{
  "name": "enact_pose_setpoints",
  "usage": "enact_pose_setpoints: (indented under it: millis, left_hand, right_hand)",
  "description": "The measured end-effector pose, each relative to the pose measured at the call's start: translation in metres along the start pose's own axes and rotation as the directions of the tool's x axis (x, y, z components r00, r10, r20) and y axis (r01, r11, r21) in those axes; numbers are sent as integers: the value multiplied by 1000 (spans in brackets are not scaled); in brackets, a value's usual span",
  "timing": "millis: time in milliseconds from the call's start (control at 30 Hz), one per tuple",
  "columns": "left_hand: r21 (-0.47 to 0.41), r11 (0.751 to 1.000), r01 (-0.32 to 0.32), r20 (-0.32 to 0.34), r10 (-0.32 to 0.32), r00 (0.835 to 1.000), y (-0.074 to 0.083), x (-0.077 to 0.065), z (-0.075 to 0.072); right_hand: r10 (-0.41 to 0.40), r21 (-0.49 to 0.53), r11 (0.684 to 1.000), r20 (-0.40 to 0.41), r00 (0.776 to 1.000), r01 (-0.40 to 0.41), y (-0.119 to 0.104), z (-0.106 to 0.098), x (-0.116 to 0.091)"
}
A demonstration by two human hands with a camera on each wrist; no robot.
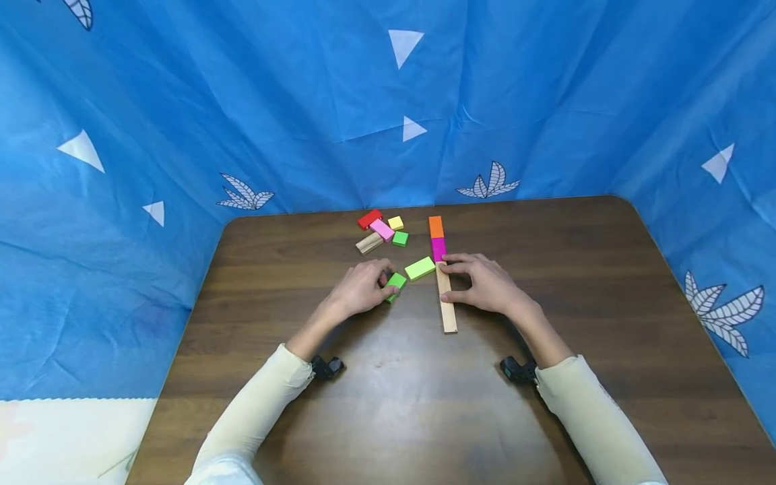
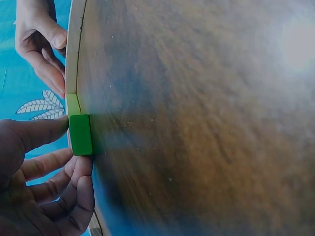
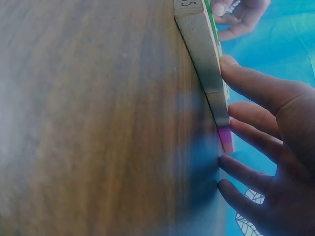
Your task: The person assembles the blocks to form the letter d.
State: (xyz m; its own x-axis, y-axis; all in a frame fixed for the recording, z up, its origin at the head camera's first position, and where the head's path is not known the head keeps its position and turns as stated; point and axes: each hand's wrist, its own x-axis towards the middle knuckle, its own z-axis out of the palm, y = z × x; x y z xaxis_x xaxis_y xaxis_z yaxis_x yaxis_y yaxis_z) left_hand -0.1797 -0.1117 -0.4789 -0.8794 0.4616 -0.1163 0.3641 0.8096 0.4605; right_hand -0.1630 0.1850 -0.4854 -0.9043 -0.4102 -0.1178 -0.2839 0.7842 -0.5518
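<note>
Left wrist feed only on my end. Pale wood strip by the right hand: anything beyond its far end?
Observer: Yes, a magenta block, then an orange block, both in line with it.
Operator: Anything red past the left hand?
Observer: A red block, on the far side of the table.
Operator: Near end of the wood strip? Cut off for me.
Observer: The right wrist view shows dark marks there, partly cropped.

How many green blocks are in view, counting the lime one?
3: one green block pinched by the left hand, a lime one beside the row at the right hand, and a small one near the yellow block. The hands could hide others.
</note>
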Motion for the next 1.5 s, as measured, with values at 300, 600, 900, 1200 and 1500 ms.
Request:
enact_pose_setpoints:
  millis: [300,600,900,1200,1500]
  left_hand:
    - [-13,1000,-6,-9,6,1000,5,1,3]
    - [-1,1000,5,8,-5,1000,5,-1,3]
    - [-7,1000,-4,-4,3,1000,6,2,4]
    - [-5,1000,-9,-8,9,1000,5,3,4]
    - [4,1000,-7,-6,7,1000,5,2,4]
  right_hand:
    - [-14,-6,1000,-22,1000,14,4,3,-2]
    - [-4,7,1000,-19,1000,4,4,7,-2]
    - [-3,8,1000,-18,1000,3,5,5,-1]
    - [-2,8,1000,-18,1000,2,2,2,-1]
    - [-4,14,1000,-19,1000,5,0,1,-2]
